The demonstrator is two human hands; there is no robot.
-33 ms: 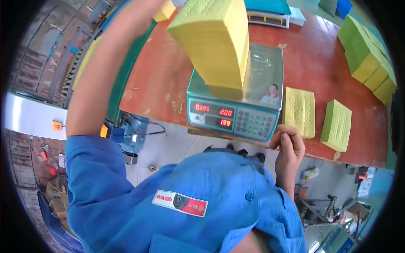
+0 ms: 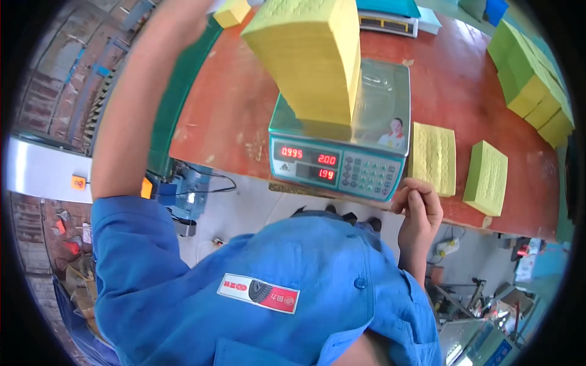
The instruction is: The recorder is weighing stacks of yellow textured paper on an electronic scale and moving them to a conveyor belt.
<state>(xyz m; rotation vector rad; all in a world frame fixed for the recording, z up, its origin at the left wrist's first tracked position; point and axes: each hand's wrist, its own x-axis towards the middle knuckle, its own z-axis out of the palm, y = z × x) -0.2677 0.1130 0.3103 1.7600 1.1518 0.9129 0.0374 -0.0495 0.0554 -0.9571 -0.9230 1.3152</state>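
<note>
A tall stack of yellow paper [image 2: 311, 67], its top face embossed, stands on the pan of a teal digital scale [image 2: 372, 174] with lit red digits. Up at the top left, my left hand [image 2: 190, 21] reaches past the stack over the table's left side. It is blurred and its fingers lie beyond the picture's edge. My right hand [image 2: 421, 210] is beside the scale's front right corner, at the table edge. Its fingers are curled in with the thumb against them, and nothing shows in them. Right of the scale lies a flat yellow embossed stack [image 2: 433, 160].
Another small yellow-green stack [image 2: 486, 179] sits farther right on the red table [image 2: 458, 91]. Several green-yellow stacks [image 2: 528, 82] stand at the far right. Behind are a second scale [image 2: 387, 23] and a yellow block [image 2: 232, 12]. A green-edged machine [image 2: 168, 122] borders the left.
My left forearm and hand have shifted a little to the left, and more of the yellow block at the back shows. My right hand stays by the scale.
</note>
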